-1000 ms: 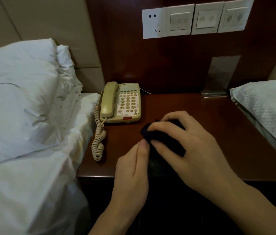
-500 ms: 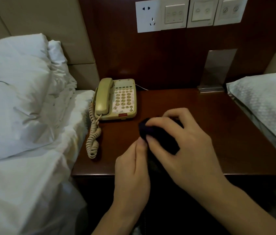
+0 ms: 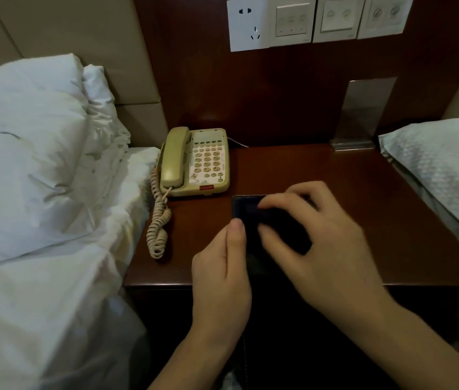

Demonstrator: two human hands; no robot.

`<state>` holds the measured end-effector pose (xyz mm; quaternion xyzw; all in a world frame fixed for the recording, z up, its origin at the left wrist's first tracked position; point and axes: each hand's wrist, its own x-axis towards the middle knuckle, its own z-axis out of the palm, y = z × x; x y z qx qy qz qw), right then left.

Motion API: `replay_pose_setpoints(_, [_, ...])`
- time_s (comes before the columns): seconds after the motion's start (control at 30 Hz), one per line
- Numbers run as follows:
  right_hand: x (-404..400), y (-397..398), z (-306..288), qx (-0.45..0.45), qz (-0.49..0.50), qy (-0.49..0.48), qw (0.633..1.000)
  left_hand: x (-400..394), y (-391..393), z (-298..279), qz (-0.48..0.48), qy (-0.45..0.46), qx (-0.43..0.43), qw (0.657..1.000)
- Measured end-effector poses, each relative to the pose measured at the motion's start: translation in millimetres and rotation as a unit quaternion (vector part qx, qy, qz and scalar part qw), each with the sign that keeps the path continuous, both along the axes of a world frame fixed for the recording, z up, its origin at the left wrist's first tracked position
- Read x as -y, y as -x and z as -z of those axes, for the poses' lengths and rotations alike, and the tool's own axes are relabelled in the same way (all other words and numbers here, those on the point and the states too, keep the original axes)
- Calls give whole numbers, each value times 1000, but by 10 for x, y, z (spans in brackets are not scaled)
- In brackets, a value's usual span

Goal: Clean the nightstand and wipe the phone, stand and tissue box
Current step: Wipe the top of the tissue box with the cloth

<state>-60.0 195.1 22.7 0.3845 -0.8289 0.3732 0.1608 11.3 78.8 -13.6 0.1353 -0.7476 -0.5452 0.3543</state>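
Right hand (image 3: pixel 326 237) curled over a dark cloth (image 3: pixel 253 212) on the nightstand (image 3: pixel 363 198), fingertips pressing the cloth's top, thumb under its near side; the hand is blurred. Left hand (image 3: pixel 222 274) sits just beside it, fingers straight & together, tip of one touching the cloth's left near corner; can't tell if it pinches anything. Cloth lies flat, mid-front of the top, just right of & in front of the phone (image 3: pixel 197 161).

Phone: beige, handset in cradle, at back-left corner; coiled cord (image 3: pixel 158 218) hangs toward the left edge next to the bed sheet (image 3: pixel 53 305). Keypad print too small to read; no brand legible. Metal stand (image 3: pixel 360 119) upright at back-right by the wall panel.

Bare wood right of the hands up to the right pillow (image 3: pixel 445 170), which overlaps that edge. Wall socket (image 3: pixel 248 23) & switch plates (image 3: pixel 335 18) above; icons only.
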Motion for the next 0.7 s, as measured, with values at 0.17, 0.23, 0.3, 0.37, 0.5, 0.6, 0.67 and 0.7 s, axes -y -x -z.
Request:
replay_pose_setpoints(0.17, [-322, 259, -56, 52, 80, 67, 993, 82, -13, -24, -36, -20, 6, 999])
replay_pose_setpoints(0.23, [-421, 204, -126, 46, 65, 129, 988, 94, -8, -61, -39, -32, 4, 999])
replay_pose_setpoints(0.3, [-427, 82, -150, 25, 30, 131, 991, 83, -12, -81, -32, -50, 2, 998])
replay_pose_setpoints(0.37, [-346, -36, -92, 26, -3, 80, 996, 63, -18, -77, -19, -60, 2, 998])
replay_pose_setpoints(0.5, [-121, -191, 52, 5, -52, -22, 998, 67, -43, -62, 6, -68, 2, 998])
replay_pose_setpoints(0.6, [-34, -239, 55, 29, -86, -31, 995, 87, -51, -53, 9, -94, 5, 996])
replay_pose_setpoints(0.67, [-41, -191, 57, 13, -78, -36, 996, 110, -51, -46, -3, -98, -8, 995])
replay_pose_setpoints(0.7, [-69, -144, 58, 10, -59, -33, 998, 125, -43, -38, -8, -100, -10, 995])
